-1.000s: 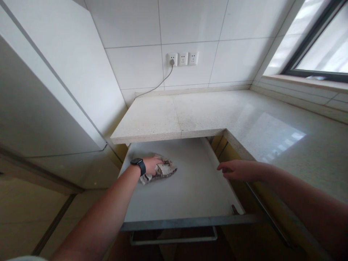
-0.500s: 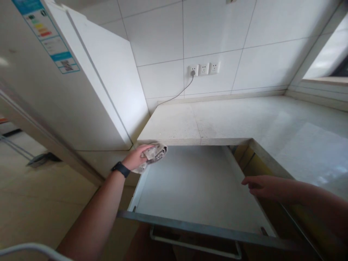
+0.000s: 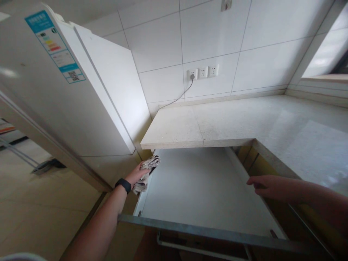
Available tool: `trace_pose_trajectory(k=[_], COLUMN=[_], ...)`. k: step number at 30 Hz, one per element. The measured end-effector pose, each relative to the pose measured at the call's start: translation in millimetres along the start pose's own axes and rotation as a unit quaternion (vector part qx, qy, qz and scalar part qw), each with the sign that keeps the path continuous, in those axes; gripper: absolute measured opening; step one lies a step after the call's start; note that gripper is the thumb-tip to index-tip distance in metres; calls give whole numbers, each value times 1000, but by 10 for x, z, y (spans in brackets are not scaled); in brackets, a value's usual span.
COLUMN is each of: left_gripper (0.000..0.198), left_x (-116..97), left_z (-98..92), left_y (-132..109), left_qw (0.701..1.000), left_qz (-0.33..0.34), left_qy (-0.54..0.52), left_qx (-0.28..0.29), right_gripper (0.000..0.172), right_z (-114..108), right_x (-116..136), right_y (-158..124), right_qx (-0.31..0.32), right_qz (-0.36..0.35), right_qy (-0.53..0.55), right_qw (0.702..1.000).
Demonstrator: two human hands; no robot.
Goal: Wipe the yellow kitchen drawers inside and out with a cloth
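A white drawer (image 3: 201,188) is pulled out below the countertop, with nothing lying in it. My left hand (image 3: 136,175), with a black watch on the wrist, grips a crumpled patterned cloth (image 3: 149,164) against the drawer's left side wall. The cloth hangs over that wall's top edge. At the drawer's right side wall is my right hand (image 3: 265,185), fingers curled with the fingertips near the wall's top edge; I cannot make out anything in them.
A pale countertop (image 3: 231,116) runs behind and to the right of the drawer. On the left stands a white refrigerator (image 3: 81,108). Wall sockets (image 3: 202,72) hold a plugged-in cord. A dustpan (image 3: 47,166) lies on the floor at far left.
My left hand has moved down and toward me along the drawer's left wall with the cloth. My right hand stays at the right wall. The view has shifted slightly.
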State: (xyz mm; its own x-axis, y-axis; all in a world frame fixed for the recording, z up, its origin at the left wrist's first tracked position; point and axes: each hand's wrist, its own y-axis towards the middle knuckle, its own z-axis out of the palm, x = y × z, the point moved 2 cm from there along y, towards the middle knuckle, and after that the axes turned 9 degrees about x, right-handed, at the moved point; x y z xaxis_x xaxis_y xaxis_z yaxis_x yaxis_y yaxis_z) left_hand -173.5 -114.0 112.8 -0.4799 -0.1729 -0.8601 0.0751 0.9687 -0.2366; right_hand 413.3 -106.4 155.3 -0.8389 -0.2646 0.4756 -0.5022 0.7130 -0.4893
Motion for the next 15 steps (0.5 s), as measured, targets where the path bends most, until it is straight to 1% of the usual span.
trace_pose_trajectory(k=[1,3,6,8,11,13,15], left_gripper=[58,63,72,75,72,71,70], left_x=[-16,-35,-18,29,123,185,248], left_z=[7,3,-3,-1,-8,-38,-100], left_y=[27,93,174,158,-33,-261,-526], left_qw=[1000,999,998,996,997,997,996], left_qz=[0,9,47,54,44,34,12], left_qy=[-24,-15,41,65,46,3,-25], left_qx=[16,33,22,12,32,66,90], right_gripper=[45,46,53,56,57,56,56], right_z=[3,13,29,27,10,2,6], right_x=[-13,-62,-118,-90,42,124,149], right_y=[9,44,92,77,-19,-84,-109], right_qx=[-5,-6,17,29,40,49,54], right_qz=[1,8,19,25,37,38,34], right_qy=[-1,-9,-32,-43,-50,-54,-55], right_qw=[1000,1000,999,998,997,997,996])
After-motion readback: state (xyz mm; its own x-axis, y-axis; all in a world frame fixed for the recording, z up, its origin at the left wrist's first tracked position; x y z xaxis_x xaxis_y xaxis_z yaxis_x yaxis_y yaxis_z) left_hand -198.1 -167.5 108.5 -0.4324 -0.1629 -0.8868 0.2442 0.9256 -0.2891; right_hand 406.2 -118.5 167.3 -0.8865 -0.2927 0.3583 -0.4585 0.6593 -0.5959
